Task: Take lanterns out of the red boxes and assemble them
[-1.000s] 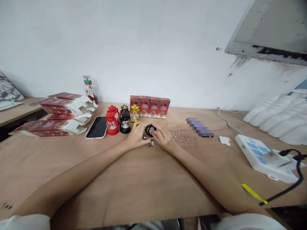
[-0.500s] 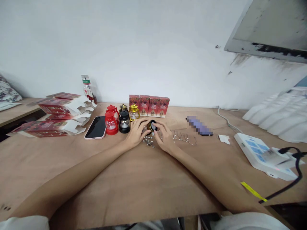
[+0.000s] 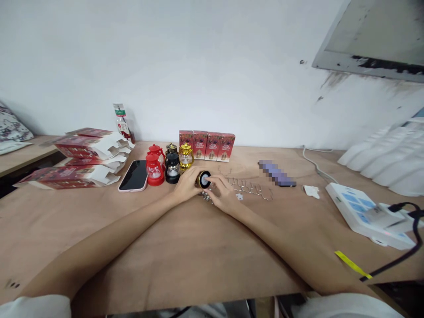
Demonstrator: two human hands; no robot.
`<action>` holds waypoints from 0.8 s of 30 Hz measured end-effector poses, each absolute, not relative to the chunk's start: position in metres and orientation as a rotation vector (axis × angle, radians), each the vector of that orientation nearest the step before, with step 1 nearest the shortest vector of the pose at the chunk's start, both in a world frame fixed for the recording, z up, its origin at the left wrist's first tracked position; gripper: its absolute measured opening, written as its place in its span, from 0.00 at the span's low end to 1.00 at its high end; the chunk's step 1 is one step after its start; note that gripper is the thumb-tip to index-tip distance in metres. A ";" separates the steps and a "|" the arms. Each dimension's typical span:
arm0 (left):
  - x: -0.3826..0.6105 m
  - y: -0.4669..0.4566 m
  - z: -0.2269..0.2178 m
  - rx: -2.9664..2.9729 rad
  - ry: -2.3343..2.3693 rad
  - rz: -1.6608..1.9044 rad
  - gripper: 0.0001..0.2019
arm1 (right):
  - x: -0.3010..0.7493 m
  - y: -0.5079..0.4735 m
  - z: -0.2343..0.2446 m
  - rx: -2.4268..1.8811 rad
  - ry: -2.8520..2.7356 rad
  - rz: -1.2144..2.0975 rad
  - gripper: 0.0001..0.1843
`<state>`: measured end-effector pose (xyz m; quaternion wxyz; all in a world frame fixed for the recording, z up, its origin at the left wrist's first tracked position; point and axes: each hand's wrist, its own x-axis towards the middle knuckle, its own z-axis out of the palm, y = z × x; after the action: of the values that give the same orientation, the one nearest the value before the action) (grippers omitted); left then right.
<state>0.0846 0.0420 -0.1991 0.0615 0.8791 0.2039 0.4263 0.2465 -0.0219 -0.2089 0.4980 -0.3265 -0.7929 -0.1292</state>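
My left hand is wrapped round a small black-and-gold lantern, tipped so that its round base with a pale centre faces me. Most of its body is hidden by that hand. With an index finger on the base and a thumb at the lower rim, my right hand grips it from the other side. Below the lantern lie small shiny round pieces, partly covered by my hands. Several bent metal wires spread out to the right, with a small white scrap beside them.
Left of my hands stand red lanterns, a black one and a gold one. Red boxes line the wall. Flattened cartons and a phone lie left; a purple phone and power strip right.
The lantern has shifted slightly left and turned, so its base faces me more fully. My right index finger has moved from the rim onto the base.
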 end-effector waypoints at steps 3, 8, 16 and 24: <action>0.085 0.041 -0.198 2.639 0.592 1.286 0.20 | 0.250 -0.021 -0.207 -0.791 -1.950 -0.484 0.17; 0.085 0.037 -0.194 2.636 0.542 1.250 0.18 | 0.257 -0.020 -0.205 -0.762 -1.995 -0.730 0.21; 0.086 0.035 -0.192 2.647 0.501 1.229 0.18 | 0.263 -0.016 -0.205 -0.706 -2.042 -0.913 0.14; 0.086 0.036 -0.193 2.659 0.476 1.227 0.19 | 0.264 -0.016 -0.204 -0.684 -2.031 -0.824 0.14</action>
<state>0.0862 0.0362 -0.1935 0.0875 0.8928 0.1600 0.4119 0.2644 -0.0156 -0.2037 0.4100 -0.2718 -0.8068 -0.3274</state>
